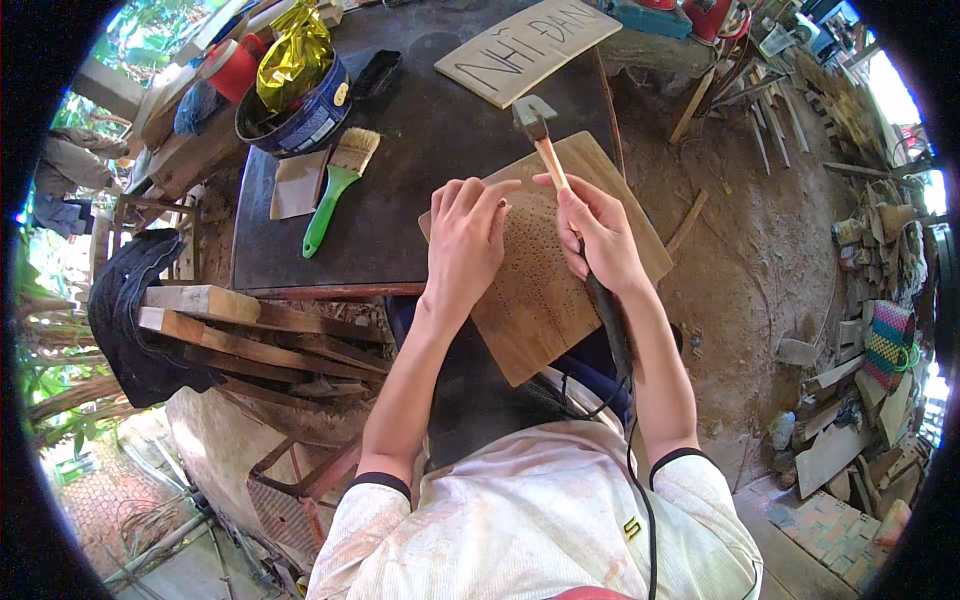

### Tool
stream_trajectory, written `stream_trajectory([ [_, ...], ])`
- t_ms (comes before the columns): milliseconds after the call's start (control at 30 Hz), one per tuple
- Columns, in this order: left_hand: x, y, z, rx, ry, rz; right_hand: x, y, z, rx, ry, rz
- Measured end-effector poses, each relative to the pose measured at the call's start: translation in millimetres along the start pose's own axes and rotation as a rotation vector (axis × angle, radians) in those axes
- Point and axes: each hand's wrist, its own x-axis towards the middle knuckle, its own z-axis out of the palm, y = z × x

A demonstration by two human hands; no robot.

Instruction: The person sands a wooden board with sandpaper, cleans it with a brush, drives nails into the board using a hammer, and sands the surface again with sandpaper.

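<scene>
A square wooden board [540, 330], dotted with many small holes, lies tilted between the table's edge and my lap. My right hand [600, 232] is wrapped round the wooden handle of a hammer [551, 160]. The hammer's metal head points away from me, above the board's far edge. Its dark lower handle passes beneath my palm, over the board's right side. Over the board's left part, my left hand [466, 240] is closed with the fingers curled and the index finger reaching right. Whatever its fingertips may pinch is too small to make out.
On the dark table [420, 110] lie a green-handled brush [335, 190], a sandpaper piece [297, 185], a blue tub [300, 125] with gold foil, and a lettered wooden plank [525, 50]. Timber beams [230, 335] jut out at the left. Wood scraps [850, 440] pile at the right.
</scene>
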Motion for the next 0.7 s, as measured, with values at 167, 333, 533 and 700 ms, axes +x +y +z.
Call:
stream_trajectory([
  [167,-2.2,-1.3,2.7,-0.039,0.021,-0.025,0.3,-1.0,0.6,-0.009,-0.013,0.003],
  [333,-2.4,-3.1,4.7,-0.027,0.046,-0.016,0.2,-2.9,2.3,-0.046,0.008,0.019],
  [533,-1.4,-5.5,2.1,-0.053,-0.014,-0.035,1.4,-2.0,0.0,-0.072,-0.005,0.015],
  [700,-1.5,-9.2,4.3,-0.117,0.032,-0.047,2.7,-1.6,1.1,-0.096,-0.010,0.010],
])
